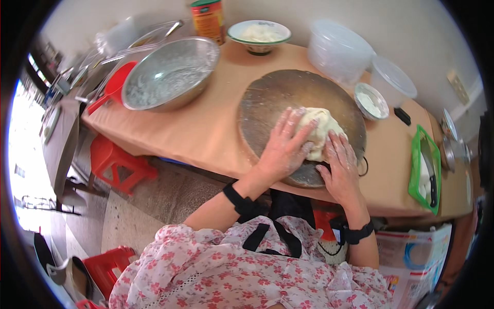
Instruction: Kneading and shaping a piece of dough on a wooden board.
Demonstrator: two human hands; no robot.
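Observation:
A lump of pale dough [321, 123] lies on a round, worn wooden board [267, 98] dusted with flour. My left hand [288, 141] grips its left side, fingers reaching up along the edge and thumb near the front. From the right, my right hand [340, 159] curves over the dough's near right part, fingertips on top and thumb toward the board. Flour coats the fingers of both hands. Between them the dough is held; its underside and part of its near edge are hidden.
Left of the board stands a large metal basin [170, 77], beside a red scoop [116, 85]. Behind are a footed bowl of white stuff [260, 33] and clear tubs [339, 51]. At right sit a small flour bowl [370, 101] and a green basket [424, 170] holding a black-handled knife.

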